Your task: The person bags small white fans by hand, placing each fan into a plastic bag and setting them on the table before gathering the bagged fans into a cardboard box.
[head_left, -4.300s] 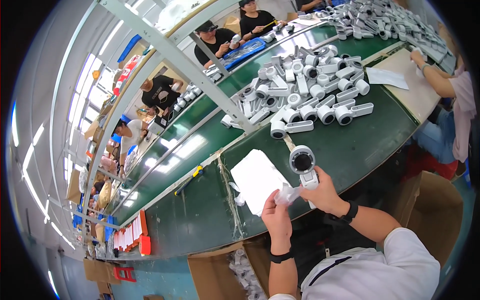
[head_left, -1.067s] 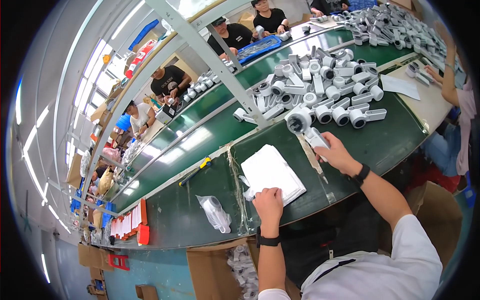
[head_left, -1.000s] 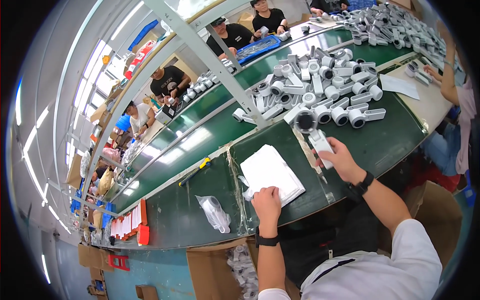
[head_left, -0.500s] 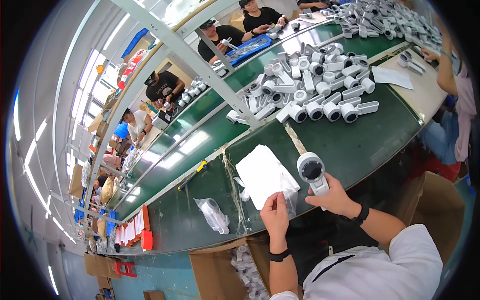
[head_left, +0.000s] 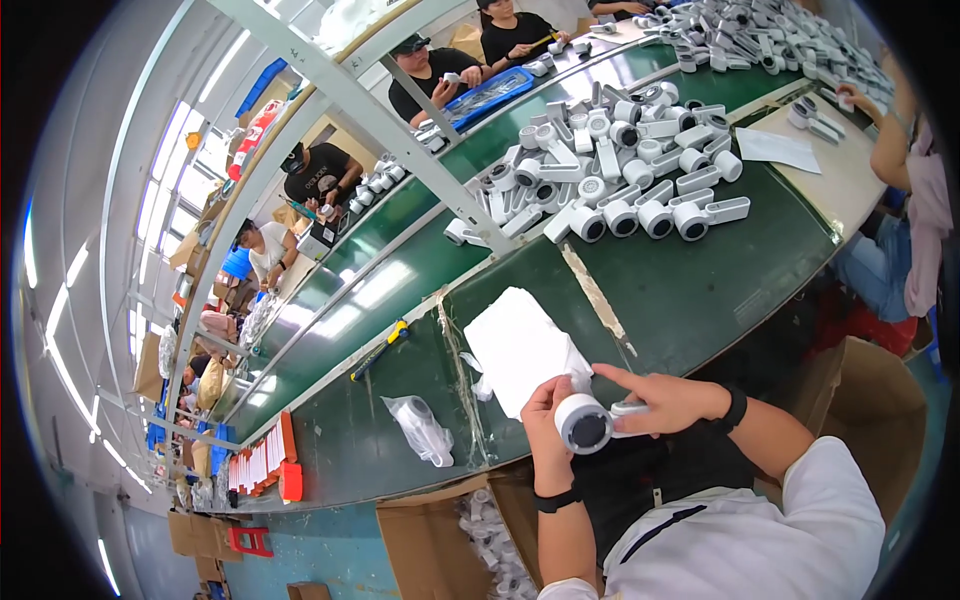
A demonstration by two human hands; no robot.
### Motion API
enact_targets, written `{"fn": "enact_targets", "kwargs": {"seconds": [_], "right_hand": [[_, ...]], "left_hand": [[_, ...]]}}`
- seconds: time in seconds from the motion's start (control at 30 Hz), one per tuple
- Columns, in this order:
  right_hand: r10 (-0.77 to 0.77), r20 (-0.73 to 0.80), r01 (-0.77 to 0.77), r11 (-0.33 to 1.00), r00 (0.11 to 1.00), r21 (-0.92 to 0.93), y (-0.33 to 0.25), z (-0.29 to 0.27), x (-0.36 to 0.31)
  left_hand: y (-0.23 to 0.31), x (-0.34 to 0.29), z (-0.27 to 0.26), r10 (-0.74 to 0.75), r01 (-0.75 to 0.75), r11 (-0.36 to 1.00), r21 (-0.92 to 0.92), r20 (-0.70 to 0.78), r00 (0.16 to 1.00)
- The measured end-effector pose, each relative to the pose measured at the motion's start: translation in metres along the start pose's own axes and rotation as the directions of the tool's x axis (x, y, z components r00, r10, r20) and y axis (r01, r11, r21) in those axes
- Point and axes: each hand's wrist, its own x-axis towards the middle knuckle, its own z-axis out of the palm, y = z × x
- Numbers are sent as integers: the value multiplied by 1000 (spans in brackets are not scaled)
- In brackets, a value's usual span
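Note:
In my right hand [head_left: 670, 403] is a white device with a round head [head_left: 584, 425], gripped by its short handle. The dark round face of the head points toward me, and the index finger stretches out past the handle. My left hand [head_left: 546, 415] is closed on the edge of a clear plastic bag [head_left: 576, 382], just behind the device's head, which partly hides these fingers. Under and beyond the hands lies a stack of thin white bags [head_left: 520, 345] on the green table [head_left: 690, 300].
Beyond lies a large heap of similar devices [head_left: 610, 160]. Left of the stack are a bagged device [head_left: 418, 430] and a yellow-black utility knife [head_left: 380, 350]. A metal post [head_left: 440, 180] crosses the table. An open carton [head_left: 430, 535] of bagged devices stands below; co-workers sit across.
My right hand has brought the device down and left, from upright to lying sideways before my left hand. The left hand has stayed near the bag edge.

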Motion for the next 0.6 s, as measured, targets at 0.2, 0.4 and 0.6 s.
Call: {"fn": "enact_targets", "kwargs": {"seconds": [0.2, 0.4, 0.6], "right_hand": [[66, 168, -86, 989, 984, 116, 24, -11, 14], [87, -130, -107, 983, 988, -151, 13, -6, 8], [-39, -308, -62, 948, 951, -311, 39, 9, 13]], "left_hand": [[-9, 0, -13, -103, 113, 980, -166, 66, 992], [-7, -2, -23, 7, -6, 986, -167, 1, 1000], [5, -11, -3, 231, -226, 969, 100, -45, 972]]}}
